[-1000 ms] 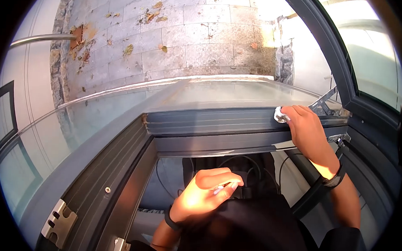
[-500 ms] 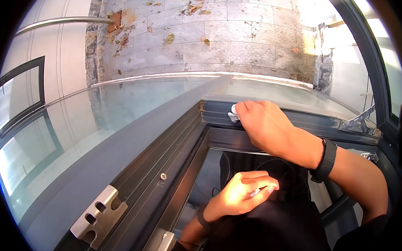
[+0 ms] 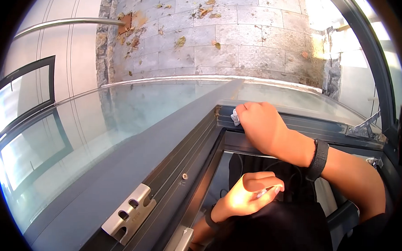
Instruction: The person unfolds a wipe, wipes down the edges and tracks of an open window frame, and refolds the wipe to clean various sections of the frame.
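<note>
My right hand (image 3: 264, 127) is closed on a crumpled white wipe (image 3: 235, 118), tissue or cloth, pressed against the dark window frame (image 3: 294, 122) near its corner. A black strap circles that wrist. Lower down, in front of my body, my left hand (image 3: 253, 193) is held with its fingers curled. Something small and pale shows between the left fingers, but I cannot make out what it is. Along the left side of the frame are a metal strike plate (image 3: 129, 215) with slots and a screw (image 3: 185, 176).
A hinged metal arm (image 3: 364, 127) sits at the frame's right end, beside the opened sash (image 3: 375, 47). Glass panes (image 3: 122, 109) lie beyond the frame. Far below is a paved floor (image 3: 239, 34) with scattered dry leaves, and a metal handrail (image 3: 72, 22) is at upper left.
The view has shifted, so the frame and floor appear further right. My right hand with the wipe is nearer the frame's left corner. My left hand stays curled.
</note>
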{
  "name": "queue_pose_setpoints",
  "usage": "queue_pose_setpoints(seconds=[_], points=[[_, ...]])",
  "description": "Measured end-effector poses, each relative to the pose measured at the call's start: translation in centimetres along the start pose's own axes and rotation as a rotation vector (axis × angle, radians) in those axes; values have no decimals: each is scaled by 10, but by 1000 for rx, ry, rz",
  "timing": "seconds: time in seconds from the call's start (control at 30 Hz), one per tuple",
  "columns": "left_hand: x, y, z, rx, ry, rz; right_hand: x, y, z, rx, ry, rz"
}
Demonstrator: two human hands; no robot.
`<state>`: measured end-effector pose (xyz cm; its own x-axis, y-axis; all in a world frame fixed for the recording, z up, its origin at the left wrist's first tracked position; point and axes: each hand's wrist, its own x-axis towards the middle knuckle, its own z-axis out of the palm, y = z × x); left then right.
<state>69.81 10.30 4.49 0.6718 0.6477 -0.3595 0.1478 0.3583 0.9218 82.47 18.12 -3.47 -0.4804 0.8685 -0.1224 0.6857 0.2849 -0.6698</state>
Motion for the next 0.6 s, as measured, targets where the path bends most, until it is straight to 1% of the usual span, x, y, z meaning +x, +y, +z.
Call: queue_pose_setpoints(seconds=[0.13, 0.17, 0.3, 0.4, 0.53, 0.6], points=[[2, -1, -1, -61, 10, -26, 20, -16, 11, 66, 132, -32], [4, 0, 0, -60, 4, -13, 18, -10, 7, 106, 50, 9], [1, -4, 6, -47, 28, -11, -3, -7, 0, 168, 26, 47], [-12, -4, 3, -23, 67, -70, 12, -6, -3, 104, -18, 92], [-28, -14, 1, 1, 155, -27, 10, -6, -15, 19, -55, 63], [-29, -16, 2, 16, 148, -60, -2, 1, -21, -54, -65, 48]])
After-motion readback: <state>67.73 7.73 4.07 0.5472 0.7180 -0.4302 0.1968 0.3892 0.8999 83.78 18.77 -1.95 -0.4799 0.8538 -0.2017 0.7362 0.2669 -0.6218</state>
